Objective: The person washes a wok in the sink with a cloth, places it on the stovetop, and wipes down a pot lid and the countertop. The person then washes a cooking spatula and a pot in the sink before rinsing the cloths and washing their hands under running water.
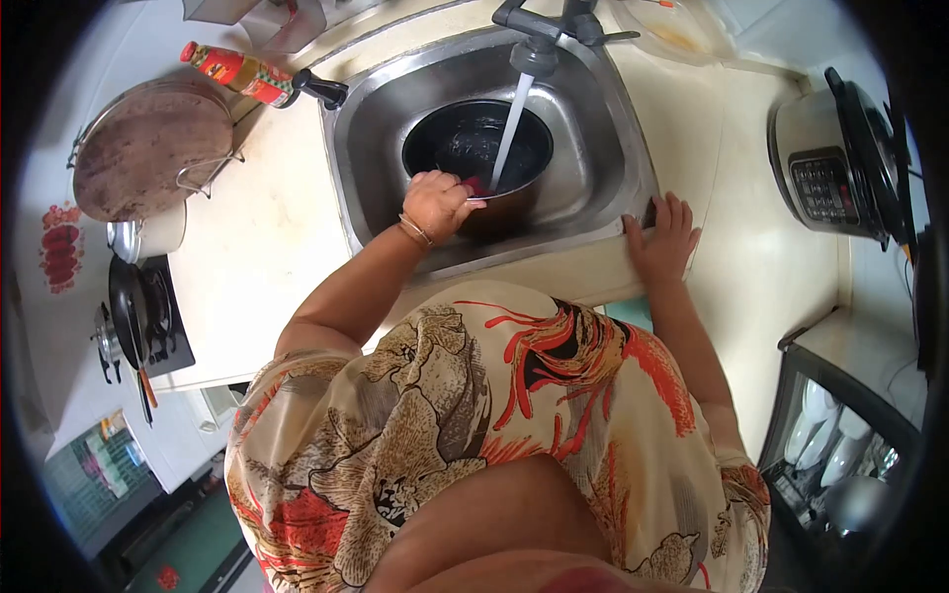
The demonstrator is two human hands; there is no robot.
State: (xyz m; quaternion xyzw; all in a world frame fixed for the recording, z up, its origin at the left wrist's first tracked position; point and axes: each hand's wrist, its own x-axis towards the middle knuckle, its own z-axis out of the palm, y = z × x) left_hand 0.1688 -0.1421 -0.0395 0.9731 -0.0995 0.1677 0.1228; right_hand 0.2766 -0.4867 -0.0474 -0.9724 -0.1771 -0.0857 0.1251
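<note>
A round pot [542, 163], dark inside and brownish outside, sits tilted in the steel sink [593, 128]. Water streams from the grey faucet [534, 57] into it, and some water is pooled inside. My left hand [442, 205] is closed over the pot's near rim, with a bracelet at the wrist. A small bit of pink shows by its fingertips, too little to name. On the counter at the sink's right front corner rests my right hand [664, 237], fingers spread. A small dark patch between its thumb and fingers is unclear.
A red-labelled bottle [237, 73] lies left of the sink. Farther left are a round wooden board [153, 148] in a rack and a wok [129, 311] on the stove. On the right stand a multicooker [820, 168] and, lower, a cabinet with dishes [830, 425].
</note>
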